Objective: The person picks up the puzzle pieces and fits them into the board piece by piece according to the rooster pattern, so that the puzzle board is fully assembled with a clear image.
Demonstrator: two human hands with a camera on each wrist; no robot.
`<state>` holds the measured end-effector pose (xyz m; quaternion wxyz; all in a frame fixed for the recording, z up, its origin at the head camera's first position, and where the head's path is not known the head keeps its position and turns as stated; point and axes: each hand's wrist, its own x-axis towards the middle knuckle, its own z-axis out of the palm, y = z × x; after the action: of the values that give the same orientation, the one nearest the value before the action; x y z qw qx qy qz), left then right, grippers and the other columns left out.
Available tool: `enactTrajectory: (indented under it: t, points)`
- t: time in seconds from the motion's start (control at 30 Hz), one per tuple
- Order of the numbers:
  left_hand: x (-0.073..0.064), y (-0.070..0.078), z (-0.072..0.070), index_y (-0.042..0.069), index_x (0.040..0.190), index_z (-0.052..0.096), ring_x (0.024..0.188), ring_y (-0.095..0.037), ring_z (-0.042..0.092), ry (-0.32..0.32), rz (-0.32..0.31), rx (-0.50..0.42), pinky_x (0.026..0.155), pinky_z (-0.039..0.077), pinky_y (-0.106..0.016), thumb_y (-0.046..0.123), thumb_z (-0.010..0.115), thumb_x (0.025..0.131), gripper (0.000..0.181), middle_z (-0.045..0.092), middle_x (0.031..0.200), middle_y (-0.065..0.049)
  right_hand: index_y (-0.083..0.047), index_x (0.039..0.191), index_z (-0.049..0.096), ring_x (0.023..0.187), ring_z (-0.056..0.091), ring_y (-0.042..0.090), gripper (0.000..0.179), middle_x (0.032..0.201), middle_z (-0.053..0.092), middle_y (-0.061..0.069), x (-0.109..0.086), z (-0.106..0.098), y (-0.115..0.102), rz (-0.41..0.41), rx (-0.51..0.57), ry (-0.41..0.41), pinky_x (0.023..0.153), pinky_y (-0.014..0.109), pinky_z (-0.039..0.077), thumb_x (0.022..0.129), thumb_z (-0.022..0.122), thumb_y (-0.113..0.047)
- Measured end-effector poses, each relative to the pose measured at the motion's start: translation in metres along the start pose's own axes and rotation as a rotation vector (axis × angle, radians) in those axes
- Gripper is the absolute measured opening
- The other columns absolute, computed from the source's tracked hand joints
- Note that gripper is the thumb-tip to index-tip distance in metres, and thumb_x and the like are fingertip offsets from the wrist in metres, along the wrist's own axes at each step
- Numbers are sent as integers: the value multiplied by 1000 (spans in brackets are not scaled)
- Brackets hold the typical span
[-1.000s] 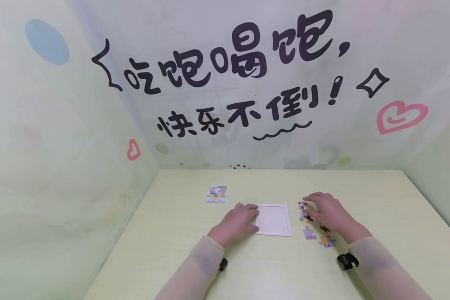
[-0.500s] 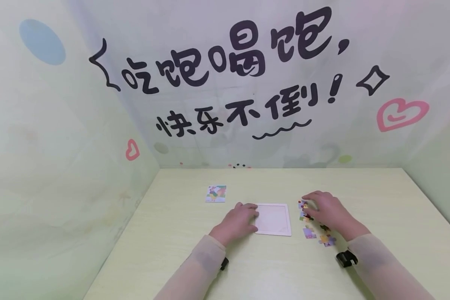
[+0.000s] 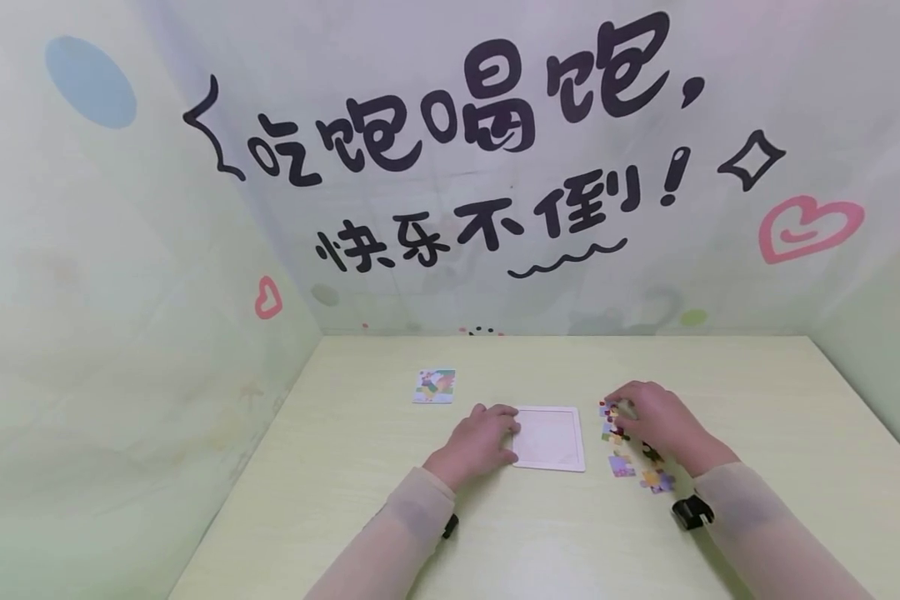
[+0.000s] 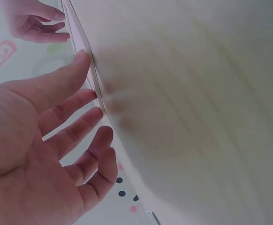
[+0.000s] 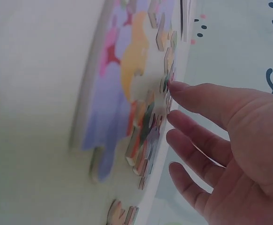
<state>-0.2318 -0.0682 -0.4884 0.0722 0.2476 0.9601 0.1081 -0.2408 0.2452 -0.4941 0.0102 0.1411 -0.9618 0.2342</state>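
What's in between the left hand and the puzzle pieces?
In the head view, the pale square tray lies there: the left hand touches its left edge, and a bare strip of table separates the tray from the puzzle pieces.

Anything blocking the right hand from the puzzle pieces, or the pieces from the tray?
Nothing visible. The right hand is at the puzzle pieces; only bare table lies between them and the tray. The left hand is at the tray's opposite edge, outside that gap.
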Motion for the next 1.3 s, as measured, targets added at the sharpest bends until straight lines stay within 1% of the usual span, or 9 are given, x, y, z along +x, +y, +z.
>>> enactTrajectory:
  t: [0.17, 0.23, 0.33, 0.47, 0.53, 0.8, 1.03, 1.3]
  points:
    - [0, 4, -1, 22, 123, 74, 121, -22, 54, -8, -25, 38, 81, 50, -28, 34, 84, 86, 40, 55, 152, 7, -7, 115, 77, 111, 65, 40, 27, 121, 72, 17, 3, 0, 1, -6, 1, -15, 96, 61, 51, 89, 78, -10]
    - [1, 6, -2, 22, 122, 74, 121, -22, 54, -9, -34, 45, 81, 50, -29, 34, 85, 85, 40, 56, 151, 8, -7, 115, 78, 110, 65, 39, 26, 121, 72, 17, 4, 0, 1, -10, 2, -18, 96, 61, 51, 89, 78, -10]
    - [1, 7, -3, 22, 122, 75, 122, -22, 54, -7, -42, 48, 83, 50, -30, 35, 85, 85, 40, 56, 150, 9, -9, 115, 78, 104, 65, 34, 27, 119, 72, 16, 6, 0, 1, -4, 8, -24, 93, 58, 53, 89, 77, -10]
    - [1, 7, -3, 23, 122, 75, 123, -22, 53, 0, -39, 53, 87, 50, -31, 36, 85, 84, 41, 57, 149, 9, -9, 116, 78, 94, 64, 25, 27, 115, 73, 12, 6, 1, 1, -4, 19, -34, 85, 51, 54, 89, 77, -10]
    - [1, 7, -3, 23, 122, 75, 124, -22, 53, 3, -36, 56, 89, 50, -32, 36, 85, 84, 41, 57, 149, 9, -8, 115, 78, 91, 63, 24, 25, 112, 74, 11, 7, 1, 1, -14, 19, -32, 83, 49, 55, 89, 77, -9]
    - [-1, 6, -5, 22, 123, 74, 123, -22, 53, 1, -30, 38, 91, 49, -33, 35, 84, 85, 41, 57, 150, 9, -8, 108, 79, 84, 61, 19, 19, 105, 74, 8, 8, -2, -1, -22, -9, -39, 80, 47, 55, 90, 77, -9]
    - [-3, 6, -7, 22, 124, 74, 123, -22, 52, 10, -27, 31, 93, 48, -34, 36, 84, 86, 42, 58, 149, 9, -8, 106, 80, 90, 64, 22, 17, 105, 74, 8, 9, -4, -2, -30, -24, -40, 89, 52, 55, 90, 76, -9]
    - [-2, 5, -5, 23, 124, 74, 122, -21, 52, 8, -27, 48, 92, 48, -33, 37, 84, 86, 42, 58, 149, 10, -8, 108, 80, 95, 66, 25, 18, 105, 74, 7, 10, -2, -1, -28, -23, -38, 92, 54, 55, 91, 76, -10]
